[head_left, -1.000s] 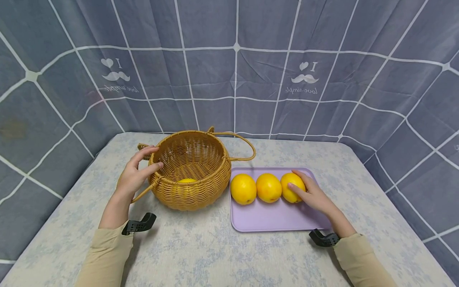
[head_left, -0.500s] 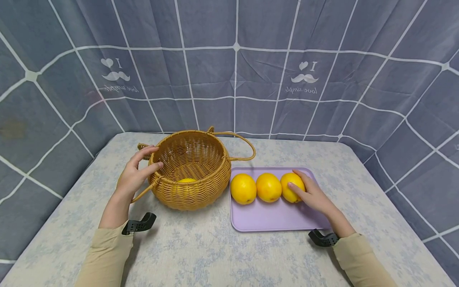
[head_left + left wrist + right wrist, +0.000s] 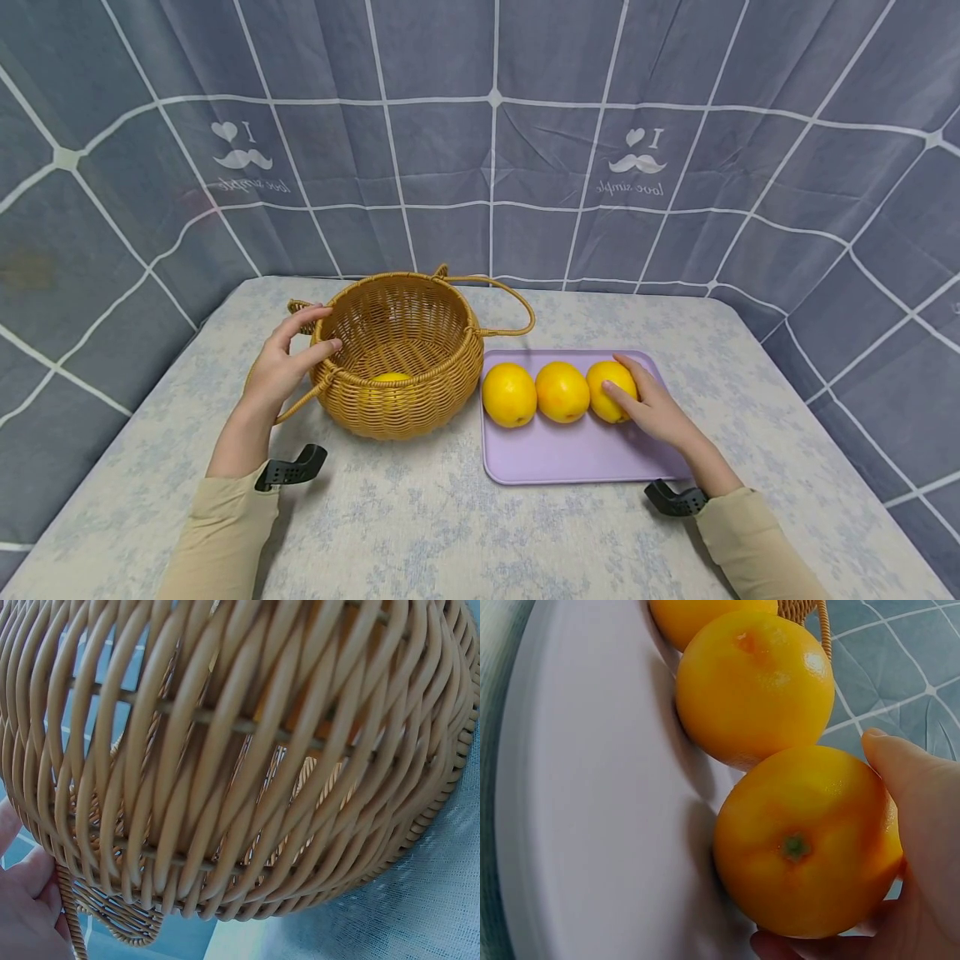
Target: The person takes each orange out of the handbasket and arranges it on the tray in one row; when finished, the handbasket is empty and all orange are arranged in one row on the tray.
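Note:
My left hand (image 3: pixel 276 367) grips the left rim of a round wicker basket (image 3: pixel 405 408), thumb over the edge and fingers beside a looped handle. Low inside the basket shows part of a yellow-orange fruit (image 3: pixel 392 377). My right hand (image 3: pixel 660 408) holds the rightmost orange (image 3: pixel 802 847) of a row on a lilac tray (image 3: pixel 570 458), with thumb on one side and fingers round the other. Left of it are a middle orange (image 3: pixel 562 392) and a left orange (image 3: pixel 509 395). In the right wrist view the held orange's green stem spot faces the camera.
The basket's right handle (image 3: pixel 510 332) sticks out toward the tray's back left corner. A pale, blue-patterned cloth (image 3: pixel 405 533) covers the table. Grey-blue curtains (image 3: pixel 450 158) with white grid lines hang behind and at both sides.
The right hand and the orange it holds have shifted very slightly left. The left hand and the basket have stayed in place.

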The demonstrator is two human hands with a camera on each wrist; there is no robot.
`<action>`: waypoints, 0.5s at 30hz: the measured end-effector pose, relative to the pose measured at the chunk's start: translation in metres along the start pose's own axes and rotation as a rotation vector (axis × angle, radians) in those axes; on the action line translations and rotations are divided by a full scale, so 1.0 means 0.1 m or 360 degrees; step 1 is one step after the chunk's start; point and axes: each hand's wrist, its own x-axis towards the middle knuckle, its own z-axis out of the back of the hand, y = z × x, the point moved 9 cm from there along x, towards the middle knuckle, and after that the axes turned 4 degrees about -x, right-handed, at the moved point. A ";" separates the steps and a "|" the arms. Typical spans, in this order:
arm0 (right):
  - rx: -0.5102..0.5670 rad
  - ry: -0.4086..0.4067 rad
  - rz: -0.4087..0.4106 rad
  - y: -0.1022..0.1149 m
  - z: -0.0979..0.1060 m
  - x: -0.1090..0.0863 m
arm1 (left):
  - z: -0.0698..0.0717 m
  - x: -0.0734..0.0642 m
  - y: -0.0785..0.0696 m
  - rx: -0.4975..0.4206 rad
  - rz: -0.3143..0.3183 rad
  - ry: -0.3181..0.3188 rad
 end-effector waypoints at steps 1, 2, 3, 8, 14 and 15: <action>0.0000 -0.0001 -0.0003 0.00 0.00 0.00 | 0.00 0.00 0.00 0.0002 0.0001 0.0000; -0.0001 -0.0002 -0.0007 0.00 0.00 0.00 | 0.00 0.00 0.00 0.0004 0.0004 0.0000; -0.0005 -0.0002 -0.0008 0.00 0.00 0.00 | 0.00 0.00 0.00 0.0008 0.0004 0.0000; -0.0001 -0.0002 -0.0034 -0.04 -0.01 0.01 | 0.00 -0.01 -0.01 0.0018 0.0002 0.0000; 0.0013 0.0014 -0.0073 -0.07 0.00 0.01 | -0.01 -0.02 -0.03 0.0013 -0.0019 0.0005; 0.0007 0.0018 -0.0088 -0.07 0.00 0.01 | -0.01 -0.02 -0.03 0.0014 -0.0022 0.0005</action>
